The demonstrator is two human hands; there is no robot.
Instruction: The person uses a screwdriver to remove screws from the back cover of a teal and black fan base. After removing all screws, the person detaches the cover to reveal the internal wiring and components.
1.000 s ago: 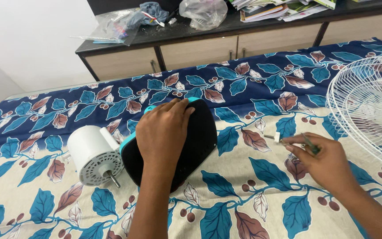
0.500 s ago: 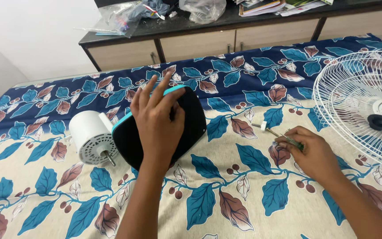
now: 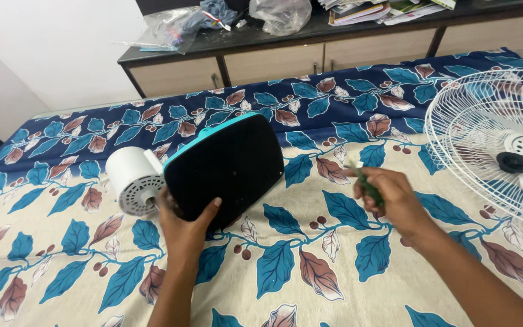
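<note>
Fabric printed with blue and brown leaves covers the bed (image 3: 334, 284), and the black housing (image 3: 225, 171) with its teal rim lies near the middle of it, tipped up on its near edge. Left of the housing, touching it, sits the white motor (image 3: 129, 180), a ribbed cylinder with a vented face turned toward the viewer. The left hand (image 3: 184, 219) grips the housing's lower left corner, thumb on the dark face and fingers tucked behind, just beside the motor. Right of the housing, with a strip of bare sheet between, the right hand (image 3: 388, 197) is clenched around a thin green screwdriver (image 3: 368, 186); its tip is hidden in the fingers. Farther right of the housing, well apart, lies the white wire fan guard (image 3: 485, 139), round and open-meshed with a dark hub; it runs off the frame's edge. Beyond the housing, past the bed's far edge, stands a low cabinet (image 3: 273, 60) with a dark top carrying plastic bags (image 3: 281, 13) and stacked papers (image 3: 370, 9). Open sheet lies on the near side of the housing and between it and the guard. The housing looks smooth and matt, the sheet soft and slightly creased.
</note>
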